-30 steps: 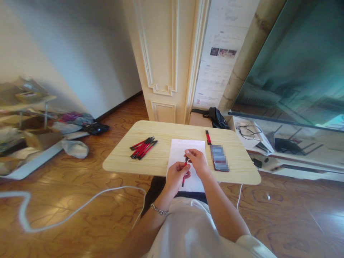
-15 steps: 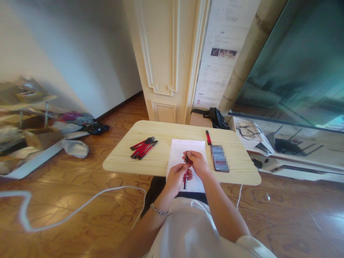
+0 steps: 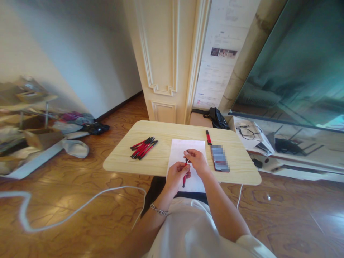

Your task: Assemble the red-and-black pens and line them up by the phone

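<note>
Holding one pen [image 3: 184,180], red with black ends, between both hands, just above one sheet [image 3: 185,144]. Pinching its red body between the thumb and fingers of the left hand [image 3: 177,175], pointing the lower end back toward the torso. Pinching its black upper end between the thumb and fingertips of the right hand [image 3: 197,162], just beyond the left thumb. Having both hands close together at the near side of one table [image 3: 123,152]. Wearing one chain bracelet [image 3: 159,210] on the left wrist. Having one pile of pens [image 3: 143,148] lying well to the left of the hands, overlapping too much for an exact count. Having one phone [image 3: 220,158], pixelated on its screen, lying just right of the right hand, and beyond it one or two loose pens [image 3: 208,137], too small to tell. Facing one black bag [image 3: 219,118] past the table, ahead and right of the hands, plus one TV [image 3: 301,71] farther right.
</note>
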The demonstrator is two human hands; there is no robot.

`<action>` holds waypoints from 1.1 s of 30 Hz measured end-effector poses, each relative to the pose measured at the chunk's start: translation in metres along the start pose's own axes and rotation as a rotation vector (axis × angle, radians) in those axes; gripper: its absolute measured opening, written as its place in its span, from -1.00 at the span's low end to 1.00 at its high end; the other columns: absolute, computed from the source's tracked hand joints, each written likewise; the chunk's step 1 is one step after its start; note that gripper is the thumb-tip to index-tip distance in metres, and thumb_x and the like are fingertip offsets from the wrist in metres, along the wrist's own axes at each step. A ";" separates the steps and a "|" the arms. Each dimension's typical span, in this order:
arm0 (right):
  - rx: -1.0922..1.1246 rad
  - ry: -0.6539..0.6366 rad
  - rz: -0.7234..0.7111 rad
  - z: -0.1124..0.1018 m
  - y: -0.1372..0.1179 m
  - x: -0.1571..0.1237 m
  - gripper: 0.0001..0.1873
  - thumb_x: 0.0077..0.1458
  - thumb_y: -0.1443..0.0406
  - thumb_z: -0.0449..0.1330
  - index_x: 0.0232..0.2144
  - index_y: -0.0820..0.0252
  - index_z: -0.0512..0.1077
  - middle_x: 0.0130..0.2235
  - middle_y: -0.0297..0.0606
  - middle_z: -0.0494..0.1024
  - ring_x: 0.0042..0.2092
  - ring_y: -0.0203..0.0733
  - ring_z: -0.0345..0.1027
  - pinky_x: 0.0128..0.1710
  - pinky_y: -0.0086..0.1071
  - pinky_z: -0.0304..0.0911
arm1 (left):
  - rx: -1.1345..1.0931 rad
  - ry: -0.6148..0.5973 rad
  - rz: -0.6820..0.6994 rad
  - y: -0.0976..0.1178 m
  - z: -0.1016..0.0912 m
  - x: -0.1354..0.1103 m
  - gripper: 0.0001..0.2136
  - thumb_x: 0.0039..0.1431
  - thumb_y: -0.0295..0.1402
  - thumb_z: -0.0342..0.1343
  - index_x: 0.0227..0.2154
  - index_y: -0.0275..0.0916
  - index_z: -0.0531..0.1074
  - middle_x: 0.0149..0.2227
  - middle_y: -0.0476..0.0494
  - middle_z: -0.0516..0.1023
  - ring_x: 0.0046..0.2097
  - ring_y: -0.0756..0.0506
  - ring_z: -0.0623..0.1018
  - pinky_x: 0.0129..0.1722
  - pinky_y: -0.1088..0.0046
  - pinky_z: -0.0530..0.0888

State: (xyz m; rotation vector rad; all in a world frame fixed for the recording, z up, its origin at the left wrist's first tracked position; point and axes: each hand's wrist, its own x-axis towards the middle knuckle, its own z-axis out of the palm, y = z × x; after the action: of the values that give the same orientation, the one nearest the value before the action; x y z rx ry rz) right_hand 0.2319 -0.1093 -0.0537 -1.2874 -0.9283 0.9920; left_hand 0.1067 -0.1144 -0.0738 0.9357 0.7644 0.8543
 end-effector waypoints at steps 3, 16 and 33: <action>0.000 -0.012 -0.021 0.000 0.002 0.000 -0.64 -0.08 0.03 0.24 -0.46 0.25 0.47 -0.47 -0.24 0.50 -0.45 -0.29 0.27 -0.46 -0.41 0.13 | -0.004 -0.001 -0.018 0.000 0.000 0.000 -0.69 -0.14 -0.18 0.30 -0.41 -0.30 0.42 -0.53 -0.07 0.50 -0.48 -0.05 0.53 -0.39 0.37 0.51; 0.214 -0.227 0.088 -0.009 0.001 -0.001 -0.61 -0.04 0.07 0.23 -0.26 0.24 0.50 -0.35 -0.19 0.54 -0.46 -0.31 0.31 -0.47 -0.41 0.16 | -0.106 -0.089 -0.087 0.002 0.000 -0.004 -0.64 -0.07 -0.12 0.26 -0.33 -0.32 0.44 -0.47 -0.12 0.51 -0.43 -0.05 0.53 -0.34 0.34 0.50; -0.001 -0.107 0.048 -0.011 -0.009 0.013 -0.60 -0.04 0.06 0.21 -0.25 0.25 0.51 -0.30 -0.15 0.57 -0.37 -0.29 0.35 -0.41 -0.43 0.16 | -0.022 -0.127 -0.019 -0.001 -0.004 -0.004 -0.62 0.04 -0.15 0.17 -0.15 -0.31 0.39 -0.45 -0.12 0.50 -0.39 -0.07 0.53 -0.31 0.28 0.52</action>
State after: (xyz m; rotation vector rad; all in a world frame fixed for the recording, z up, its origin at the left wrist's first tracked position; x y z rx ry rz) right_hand 0.2468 -0.1001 -0.0459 -1.2722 -0.9833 1.1073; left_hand 0.1020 -0.1163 -0.0752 0.9527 0.6525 0.7777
